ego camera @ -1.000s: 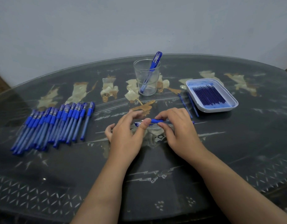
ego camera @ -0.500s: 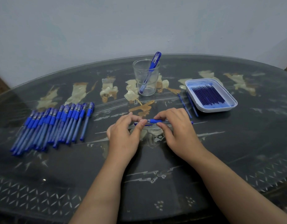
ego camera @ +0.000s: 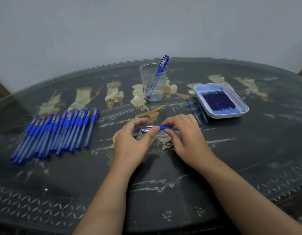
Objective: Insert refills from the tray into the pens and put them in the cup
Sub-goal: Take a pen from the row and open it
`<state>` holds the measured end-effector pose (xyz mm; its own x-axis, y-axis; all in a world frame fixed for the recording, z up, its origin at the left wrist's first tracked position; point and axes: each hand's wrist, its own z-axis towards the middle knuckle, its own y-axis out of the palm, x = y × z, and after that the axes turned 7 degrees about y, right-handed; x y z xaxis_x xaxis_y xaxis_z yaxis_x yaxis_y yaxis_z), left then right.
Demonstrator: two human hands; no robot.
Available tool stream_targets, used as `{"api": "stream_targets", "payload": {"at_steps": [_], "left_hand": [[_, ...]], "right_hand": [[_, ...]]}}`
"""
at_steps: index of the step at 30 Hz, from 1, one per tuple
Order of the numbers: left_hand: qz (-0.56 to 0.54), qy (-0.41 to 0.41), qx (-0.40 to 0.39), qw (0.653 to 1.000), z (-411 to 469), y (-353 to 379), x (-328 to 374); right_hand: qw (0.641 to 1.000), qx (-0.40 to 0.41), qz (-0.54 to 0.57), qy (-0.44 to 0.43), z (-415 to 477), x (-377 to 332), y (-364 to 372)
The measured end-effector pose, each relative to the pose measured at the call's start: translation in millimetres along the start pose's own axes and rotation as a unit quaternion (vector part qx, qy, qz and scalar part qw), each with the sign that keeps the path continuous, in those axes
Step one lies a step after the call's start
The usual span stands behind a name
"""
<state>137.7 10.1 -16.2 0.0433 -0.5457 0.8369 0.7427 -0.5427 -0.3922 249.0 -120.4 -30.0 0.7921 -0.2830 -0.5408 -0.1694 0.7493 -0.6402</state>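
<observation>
Well to the left of our left hand [ego camera: 130, 146], a row of blue pens [ego camera: 58, 131] is lying on the bench [ego camera: 248, 150]. We are pinching the tip end of one pen [ego camera: 165, 127] between that hand's thumb and forefinger, while our right hand [ego camera: 189, 141] is gripping its blue grip section. Beyond both hands, the cup [ego camera: 152, 82] is holding a leaning pen [ego camera: 159, 72]. Beyond and to the right of the right hand, the tray [ego camera: 230, 116] is carrying the refills [ego camera: 218, 101].
</observation>
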Motion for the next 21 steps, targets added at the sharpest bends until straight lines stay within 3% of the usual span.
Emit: {"api": "stream_targets", "payload": {"at_steps": [21], "left_hand": [[-0.078, -0.035, -0.011, 0.996, -1.0, -3.9, 5.8]], "right_hand": [[1.000, -0.009, -0.003, 0.002, 0.1, -0.6, -0.9]]}}
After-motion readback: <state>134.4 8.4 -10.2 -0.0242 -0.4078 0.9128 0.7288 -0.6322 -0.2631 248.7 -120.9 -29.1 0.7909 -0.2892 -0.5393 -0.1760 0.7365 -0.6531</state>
